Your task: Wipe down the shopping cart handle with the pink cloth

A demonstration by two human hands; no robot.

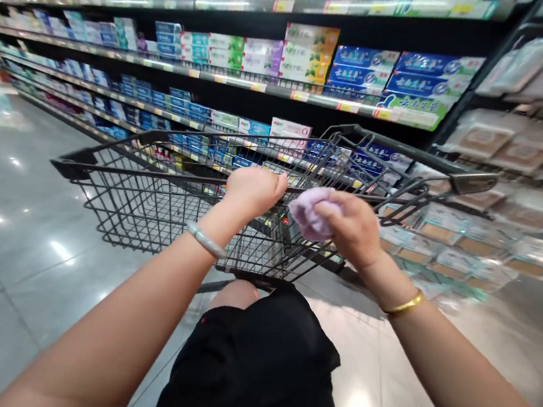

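Note:
A black wire shopping cart [134, 208] stands side-on before me. My left hand [254, 189], with a pale bangle on its wrist, is closed round the cart's near top rail. To its right, my right hand [352, 225], with a gold bangle on the wrist, grips a crumpled light purple cloth [311, 213] beside the same rail. The cart's basket shows only bare wire mesh where it is visible. Its handle [474, 183] is at the right, with neither hand on it.
Beyond the cart, long shelves [248, 82] carry many boxes, blue, green, white and purple. Packaged goods hang on a rack [521, 151] at the right. Grey shiny floor tiles [7, 247] lie at the left.

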